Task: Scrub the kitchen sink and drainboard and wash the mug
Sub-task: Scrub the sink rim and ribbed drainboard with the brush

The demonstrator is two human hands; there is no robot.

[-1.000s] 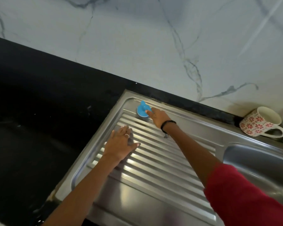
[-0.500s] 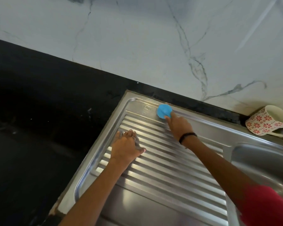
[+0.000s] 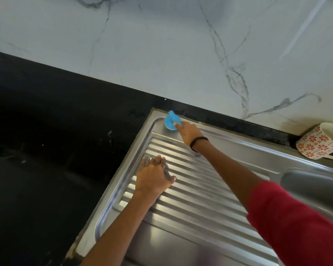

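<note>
A steel drainboard [image 3: 190, 214] with raised ribs fills the lower middle. My right hand [image 3: 188, 132] grips a blue round scrubber [image 3: 170, 121] and presses it on the drainboard's far left corner. My left hand [image 3: 153, 178] lies flat on the ribs, fingers together, holding nothing. The sink basin [image 3: 311, 185] shows partly at the right, behind my red sleeve. A white mug [image 3: 321, 144] with red flowers lies tilted on the sink's back ledge at the far right.
A black countertop [image 3: 52, 150] spreads left of the drainboard. A white marble-patterned wall [image 3: 161, 45] rises behind it. The drainboard's front left corner [image 3: 75, 250] looks chipped.
My right hand swept the scrubber right along the drainboard's back edge, then back left into the far corner. My left hand stayed flat on the ribs.
</note>
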